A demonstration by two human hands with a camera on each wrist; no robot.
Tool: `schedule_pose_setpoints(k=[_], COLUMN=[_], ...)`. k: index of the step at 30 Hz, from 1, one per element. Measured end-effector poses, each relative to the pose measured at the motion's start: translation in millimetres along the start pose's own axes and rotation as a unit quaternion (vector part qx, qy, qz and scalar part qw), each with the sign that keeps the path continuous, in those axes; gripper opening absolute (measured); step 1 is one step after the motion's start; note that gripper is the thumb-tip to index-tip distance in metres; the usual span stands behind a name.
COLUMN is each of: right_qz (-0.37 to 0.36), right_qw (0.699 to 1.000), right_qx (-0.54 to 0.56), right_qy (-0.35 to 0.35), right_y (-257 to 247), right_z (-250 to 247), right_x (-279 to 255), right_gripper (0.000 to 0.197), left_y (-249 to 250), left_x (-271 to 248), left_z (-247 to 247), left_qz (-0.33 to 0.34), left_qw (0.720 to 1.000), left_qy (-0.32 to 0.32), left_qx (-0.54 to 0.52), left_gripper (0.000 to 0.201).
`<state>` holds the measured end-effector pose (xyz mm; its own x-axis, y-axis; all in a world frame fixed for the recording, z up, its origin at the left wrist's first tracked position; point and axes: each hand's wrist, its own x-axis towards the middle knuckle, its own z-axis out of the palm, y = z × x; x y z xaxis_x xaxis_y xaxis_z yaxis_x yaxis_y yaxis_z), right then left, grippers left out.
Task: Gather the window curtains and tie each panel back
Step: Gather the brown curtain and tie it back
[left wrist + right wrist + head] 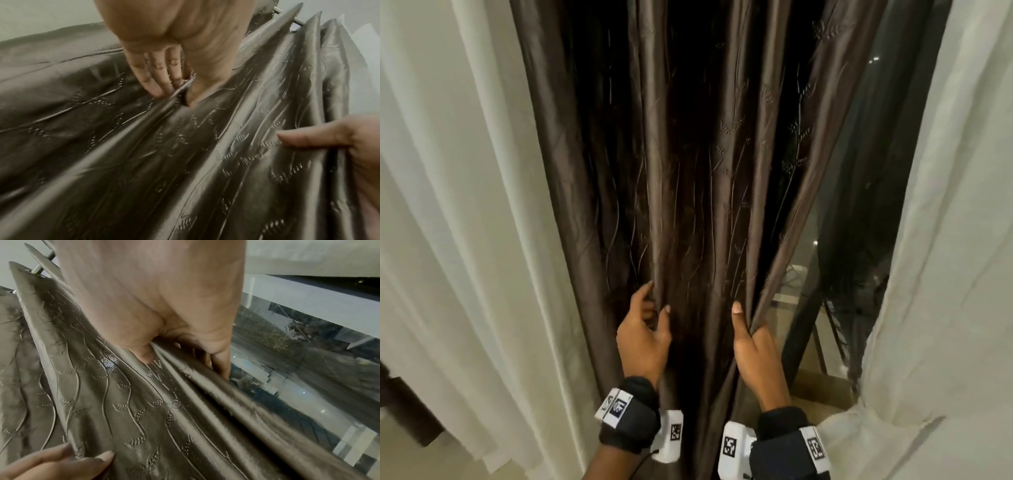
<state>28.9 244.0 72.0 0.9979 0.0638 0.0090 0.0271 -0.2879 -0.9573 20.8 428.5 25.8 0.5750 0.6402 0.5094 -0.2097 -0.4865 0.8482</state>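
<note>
A dark brown satin curtain panel (688,171) with embroidered leaf vines hangs in deep folds straight ahead. My left hand (650,318) pinches one fold of it between thumb and fingers, at about waist height. My right hand (748,329) grips the panel's right edge, thumb in front and fingers curled behind. In the left wrist view the left hand (174,87) clamps a ridge of the curtain (185,162). The right hand (185,353) in its wrist view closes round bunched folds of the curtain (123,402) beside the glass.
A white sheer curtain (458,205) hangs at the left and another white curtain (945,240) at the right. Dark window glass (859,222) shows between the brown panel and the right curtain. A metal curtain rod (296,20) runs along the top.
</note>
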Motion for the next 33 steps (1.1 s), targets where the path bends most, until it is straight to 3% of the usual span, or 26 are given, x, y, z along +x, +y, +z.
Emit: schedule_pose_setpoints(k=[3, 7, 9, 12, 13, 15, 16, 18, 20, 23, 26, 29, 33], right_qz=[-0.043, -0.099, -0.103, -0.095, -0.091, -0.091, -0.090, -0.086, -0.082, -0.075, -0.081, -0.070, -0.063], right_qw=[0.999, 0.995, 0.995, 0.992, 0.991, 0.991, 0.991, 0.989, 0.986, 0.987, 0.990, 0.995, 0.993], right_qx=[0.013, 0.017, -0.017, -0.067, -0.068, -0.059, -0.053, -0.064, -0.077, -0.083, -0.080, -0.050, 0.098], right_qy=[-0.015, -0.021, 0.005, 0.052, 0.065, 0.074, 0.077, 0.097, 0.124, 0.112, 0.078, 0.046, 0.021], right_y=[-1, -15, -15, -10, -11, -15, -17, -21, -24, -26, -25, -27, -36], right_z=[13, 30, 36, 44, 47, 52, 57, 65, 72, 74, 73, 73, 72], right_x=[0, -1, 6, 17, 18, 18, 18, 19, 21, 17, 6, -4, -17], right_gripper=[0.067, 0.070, 0.076, 0.073, 0.075, 0.083, 0.085, 0.074, 0.048, 0.007, 0.013, 0.011, 0.019], left_y=[4, 18, 16, 5, 1, -10, -14, -20, -18, -9, -1, 11, 19], left_x=[-18, -40, -35, -15, -4, 14, 20, 26, 25, 17, 6, -7, -8], left_z=[2, -5, -19, -43, -50, -56, -60, -62, -61, -57, -46, -34, -31], left_qz=[0.089, 0.172, 0.197, 0.149, 0.106, 0.034, 0.017, -0.008, 0.022, 0.096, 0.154, 0.196, 0.204], left_qw=[0.996, 0.974, 0.977, 0.981, 0.980, 0.982, 0.986, 0.994, 0.997, 0.993, 0.988, 0.977, 0.965], left_qy=[-0.028, -0.146, -0.085, 0.108, 0.152, 0.173, 0.158, 0.109, 0.073, 0.064, 0.021, -0.082, -0.162], left_qx=[0.009, -0.019, -0.005, 0.054, 0.070, 0.072, 0.048, -0.020, -0.022, 0.012, 0.000, -0.013, -0.024], left_gripper=[0.041, 0.024, 0.025, 0.029, 0.043, 0.077, 0.087, 0.079, 0.056, 0.043, 0.037, 0.034, 0.034])
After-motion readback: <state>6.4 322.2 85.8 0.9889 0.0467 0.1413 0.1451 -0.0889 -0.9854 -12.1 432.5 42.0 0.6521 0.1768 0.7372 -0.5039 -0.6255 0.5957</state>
